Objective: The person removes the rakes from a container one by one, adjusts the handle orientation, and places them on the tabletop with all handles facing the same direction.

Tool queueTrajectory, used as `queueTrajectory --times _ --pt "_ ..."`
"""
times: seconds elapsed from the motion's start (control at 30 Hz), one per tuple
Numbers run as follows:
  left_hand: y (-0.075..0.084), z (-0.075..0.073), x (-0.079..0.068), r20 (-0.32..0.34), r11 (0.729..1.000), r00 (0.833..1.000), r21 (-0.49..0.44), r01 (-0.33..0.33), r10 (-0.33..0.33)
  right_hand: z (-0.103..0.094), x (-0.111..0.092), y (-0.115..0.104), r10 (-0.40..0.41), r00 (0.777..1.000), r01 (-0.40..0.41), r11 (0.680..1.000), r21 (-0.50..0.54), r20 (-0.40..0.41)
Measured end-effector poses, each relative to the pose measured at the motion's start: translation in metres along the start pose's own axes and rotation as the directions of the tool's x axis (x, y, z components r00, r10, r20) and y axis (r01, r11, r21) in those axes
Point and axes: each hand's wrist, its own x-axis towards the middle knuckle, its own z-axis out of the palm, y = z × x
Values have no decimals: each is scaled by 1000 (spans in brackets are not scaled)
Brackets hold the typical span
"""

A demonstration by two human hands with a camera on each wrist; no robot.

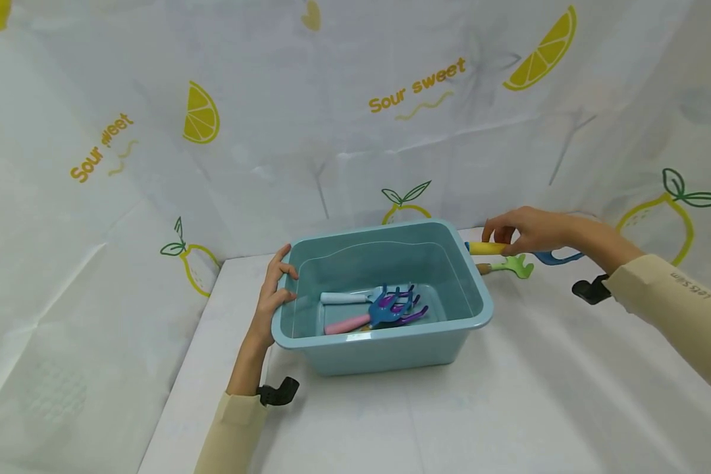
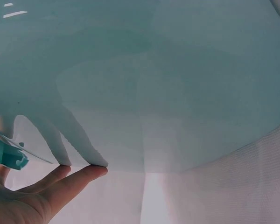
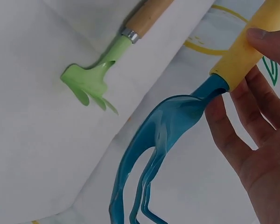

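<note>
A light-blue plastic basin (image 1: 379,349) stands on the white table. Its left rim is held by my left hand (image 1: 269,296), some fingertips over the edge; the left wrist view shows other fingers against the outer wall. Beyond the basin's right end, my right hand (image 1: 533,230) grips the yellow handle of a blue hand rake (image 3: 172,112). In the right wrist view the thumb lies on the handle and the tines point away from the palm. Inside the basin lie a blue hand rake with a pink handle (image 1: 346,324), a light-blue-handled tool (image 1: 343,298) and purple tines (image 1: 411,317).
A green hand rake (image 1: 515,265) with a wooden handle lies on the table right of the basin, below my right hand. A white sheet (image 1: 272,131) printed with lemons hangs close behind the table.
</note>
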Motion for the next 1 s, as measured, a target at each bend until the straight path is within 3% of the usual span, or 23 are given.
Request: queueTrajectory --times 0.53,0.8,1.0 --pt "2 1 3 13 1000 1000 -9 7 -7 56 5 12 -47 998 44 995 86 32" --pt "3 2 3 9 1000 1000 2 4 -4 74 9 14 -70 997 63 987 150 40" --pt "2 1 3 10 1000 1000 -10 14 -14 89 12 11 -69 997 64 988 142 29"
